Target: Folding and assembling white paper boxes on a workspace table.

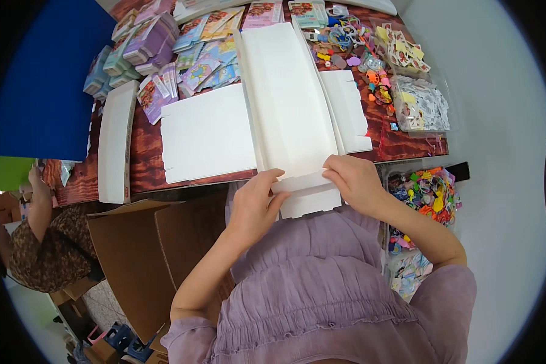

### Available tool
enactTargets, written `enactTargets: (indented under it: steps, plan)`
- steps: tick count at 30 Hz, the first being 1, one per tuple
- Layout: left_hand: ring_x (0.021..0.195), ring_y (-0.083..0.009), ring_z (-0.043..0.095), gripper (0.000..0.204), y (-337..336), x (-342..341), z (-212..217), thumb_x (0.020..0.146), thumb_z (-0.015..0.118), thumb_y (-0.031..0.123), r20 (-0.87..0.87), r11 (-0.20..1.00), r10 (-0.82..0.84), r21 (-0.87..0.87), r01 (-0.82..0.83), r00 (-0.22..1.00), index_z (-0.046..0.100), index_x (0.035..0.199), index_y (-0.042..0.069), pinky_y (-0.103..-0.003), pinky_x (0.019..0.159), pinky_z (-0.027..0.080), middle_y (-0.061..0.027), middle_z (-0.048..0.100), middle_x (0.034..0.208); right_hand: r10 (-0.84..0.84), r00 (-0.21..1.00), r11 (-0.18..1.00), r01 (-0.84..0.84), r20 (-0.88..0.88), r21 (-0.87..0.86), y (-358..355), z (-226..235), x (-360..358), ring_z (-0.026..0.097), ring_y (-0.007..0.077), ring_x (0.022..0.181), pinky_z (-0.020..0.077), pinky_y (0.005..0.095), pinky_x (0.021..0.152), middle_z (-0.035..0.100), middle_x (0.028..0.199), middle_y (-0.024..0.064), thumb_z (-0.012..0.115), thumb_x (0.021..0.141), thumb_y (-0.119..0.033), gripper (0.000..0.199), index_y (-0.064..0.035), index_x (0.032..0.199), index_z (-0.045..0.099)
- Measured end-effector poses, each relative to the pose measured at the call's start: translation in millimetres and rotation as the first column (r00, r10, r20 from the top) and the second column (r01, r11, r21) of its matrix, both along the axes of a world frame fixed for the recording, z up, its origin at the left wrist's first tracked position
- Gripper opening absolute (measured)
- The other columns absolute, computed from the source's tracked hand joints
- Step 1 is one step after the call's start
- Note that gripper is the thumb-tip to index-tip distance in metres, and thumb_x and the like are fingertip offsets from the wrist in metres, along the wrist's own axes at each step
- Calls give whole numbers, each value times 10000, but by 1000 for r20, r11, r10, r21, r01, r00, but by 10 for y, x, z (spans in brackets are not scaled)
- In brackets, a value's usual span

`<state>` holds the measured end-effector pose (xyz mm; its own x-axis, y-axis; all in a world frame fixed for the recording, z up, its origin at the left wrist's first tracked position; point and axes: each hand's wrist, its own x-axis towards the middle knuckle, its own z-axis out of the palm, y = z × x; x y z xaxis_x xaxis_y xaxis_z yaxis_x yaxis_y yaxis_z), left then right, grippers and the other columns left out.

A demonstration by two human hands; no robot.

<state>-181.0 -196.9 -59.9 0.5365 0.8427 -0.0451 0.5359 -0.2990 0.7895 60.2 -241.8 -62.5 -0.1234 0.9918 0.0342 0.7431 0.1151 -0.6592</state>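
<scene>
A long white cardboard box (288, 91) with raised side walls lies lengthwise in front of me, its near end at the table edge. My left hand (256, 203) grips the left corner of that end, thumb and fingers pinched on the card. At the right corner, my right hand (353, 184) pinches the same end panel. Between both hands the end flap (309, 203) hangs down, with notched tabs on its lower edge. Beneath the box, flat white card sheets (209, 133) stick out to the left and right.
A narrow white box (116, 145) stands left on the table. Behind lie stacked colourful packets (155, 39), small charms (376, 79) and a clear tray of white pieces (421, 100). Bins of trinkets (428, 194) stand below right, an open cardboard box (133, 261) below left. Another person's arm (39, 203) shows far left.
</scene>
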Motion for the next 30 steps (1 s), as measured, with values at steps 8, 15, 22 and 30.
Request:
enactTargets:
  steps: [8, 15, 22, 30]
  plan:
    - [791, -327, 659, 360, -47, 14, -52, 880, 724, 83, 55, 996, 45, 80, -50, 997, 598, 1213, 28, -396, 726, 557, -177, 652, 1089, -36, 999, 998, 38, 26, -55, 51, 61, -27, 629, 369, 737, 464, 446, 645, 614, 766, 169, 611, 953, -197, 156, -42, 937, 613]
    - [746, -243, 639, 314, -59, -25, -309, 813, 700, -6, -90, 801, -140, 575, 166, 986, 664, 1123, 31, -338, 661, 550, -115, 639, 1054, -38, 994, 978, 58, 101, -198, 94, 91, -75, 649, 372, 776, 477, 443, 654, 652, 841, 175, 631, 936, -193, 158, -40, 971, 620]
    - [811, -255, 651, 318, -23, -20, -280, 731, 658, -47, -84, 791, -175, 581, 191, 981, 687, 1040, 19, -352, 659, 553, -104, 630, 978, 24, 995, 968, -49, 101, 246, -158, 2, 29, 632, 316, 852, 498, 416, 754, 631, 1135, 143, 696, 849, -137, 214, -30, 1024, 635]
    - [785, -254, 641, 231, 5, 22, -274, 741, 668, -20, -59, 813, -160, 559, 165, 985, 691, 965, 34, -353, 647, 541, -80, 629, 910, 192, 896, 861, -350, 401, 370, -44, -123, -24, 573, 299, 943, 420, 464, 941, 588, 951, 114, 643, 753, -66, 172, -32, 920, 623]
